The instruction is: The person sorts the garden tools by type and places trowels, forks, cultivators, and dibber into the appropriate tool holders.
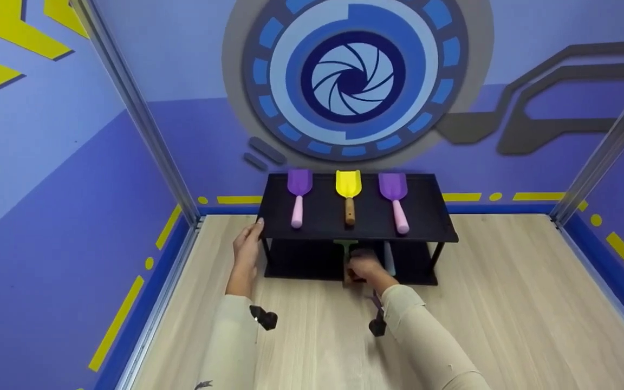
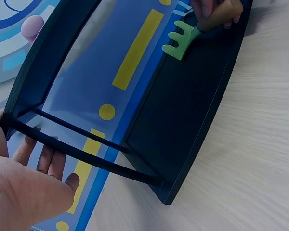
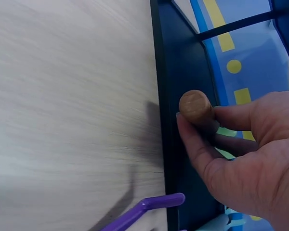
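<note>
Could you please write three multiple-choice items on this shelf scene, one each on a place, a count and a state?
1. Where is the green rake?
A. on the top shelf
B. on the lower shelf
C. on the floor

2. How many scoops lie on the top shelf?
A. two
B. three
C. five

3. What is the right hand doing?
A. gripping the rake's wooden handle
B. resting flat on the floor
C. holding a purple scoop

Answers:
1 B, the left wrist view shows its tines over the lower board.
2 B, a purple scoop, a yellow scoop and another purple scoop lie there.
3 A, the right wrist view shows the fingers curled round the handle.
</note>
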`<control>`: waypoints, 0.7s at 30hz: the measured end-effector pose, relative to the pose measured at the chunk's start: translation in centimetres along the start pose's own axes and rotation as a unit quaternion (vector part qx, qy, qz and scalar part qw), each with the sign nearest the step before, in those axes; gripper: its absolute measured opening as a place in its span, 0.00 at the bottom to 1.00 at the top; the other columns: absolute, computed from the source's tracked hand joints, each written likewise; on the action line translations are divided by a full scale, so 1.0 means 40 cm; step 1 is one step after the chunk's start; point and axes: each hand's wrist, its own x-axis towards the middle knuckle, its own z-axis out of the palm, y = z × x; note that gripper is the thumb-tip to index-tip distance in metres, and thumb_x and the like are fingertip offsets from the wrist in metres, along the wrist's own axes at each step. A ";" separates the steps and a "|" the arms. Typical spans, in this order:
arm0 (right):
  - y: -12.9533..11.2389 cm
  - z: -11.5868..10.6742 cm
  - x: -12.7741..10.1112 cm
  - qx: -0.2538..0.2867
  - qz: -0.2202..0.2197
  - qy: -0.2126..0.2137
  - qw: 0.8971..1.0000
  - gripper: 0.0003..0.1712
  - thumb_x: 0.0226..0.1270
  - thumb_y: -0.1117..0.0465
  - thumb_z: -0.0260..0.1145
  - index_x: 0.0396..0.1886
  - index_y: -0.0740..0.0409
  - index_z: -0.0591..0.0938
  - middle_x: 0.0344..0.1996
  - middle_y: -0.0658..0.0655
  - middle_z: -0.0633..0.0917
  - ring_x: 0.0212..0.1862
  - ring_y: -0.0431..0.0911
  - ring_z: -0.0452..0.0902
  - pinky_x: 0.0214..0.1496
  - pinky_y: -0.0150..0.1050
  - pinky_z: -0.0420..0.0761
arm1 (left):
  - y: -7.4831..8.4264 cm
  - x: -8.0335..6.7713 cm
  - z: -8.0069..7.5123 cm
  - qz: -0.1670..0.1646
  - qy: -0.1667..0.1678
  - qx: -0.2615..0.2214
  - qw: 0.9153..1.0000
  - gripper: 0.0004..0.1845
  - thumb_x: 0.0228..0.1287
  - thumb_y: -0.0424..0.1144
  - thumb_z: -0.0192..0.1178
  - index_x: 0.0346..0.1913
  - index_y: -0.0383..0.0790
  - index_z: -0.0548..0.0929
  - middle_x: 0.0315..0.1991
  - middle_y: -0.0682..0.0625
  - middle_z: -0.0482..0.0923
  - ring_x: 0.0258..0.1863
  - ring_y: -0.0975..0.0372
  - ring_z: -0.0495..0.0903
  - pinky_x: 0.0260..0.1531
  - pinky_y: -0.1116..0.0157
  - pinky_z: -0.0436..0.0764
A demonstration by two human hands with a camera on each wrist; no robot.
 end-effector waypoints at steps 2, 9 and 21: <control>0.002 0.002 0.004 -0.009 -0.005 0.013 1.000 0.11 0.61 0.75 0.53 0.35 0.68 0.82 0.19 0.51 0.79 0.23 0.44 0.74 0.28 0.35 0.77 | 0.001 0.001 0.003 0.000 0.003 -0.002 1.000 0.29 0.80 0.58 0.58 0.68 0.38 0.79 0.78 0.42 0.71 0.81 0.47 0.66 0.84 0.46 0.62; -0.003 0.012 0.013 -0.029 -0.006 0.034 0.999 0.11 0.65 0.73 0.53 0.29 0.61 0.80 0.17 0.49 0.76 0.22 0.43 0.71 0.27 0.35 0.72 | 0.006 0.001 0.005 0.011 0.002 -0.004 1.000 0.28 0.80 0.57 0.58 0.66 0.38 0.80 0.77 0.41 0.71 0.81 0.47 0.65 0.84 0.46 0.62; 0.006 0.028 0.031 -0.075 -0.040 0.065 0.994 0.22 0.73 0.67 0.55 0.17 0.60 0.83 0.10 0.47 0.77 0.18 0.43 0.74 0.28 0.31 0.72 | 0.002 0.001 -0.006 -0.007 -0.007 -0.001 1.000 0.30 0.80 0.58 0.58 0.71 0.39 0.77 0.80 0.43 0.68 0.83 0.46 0.63 0.85 0.41 0.58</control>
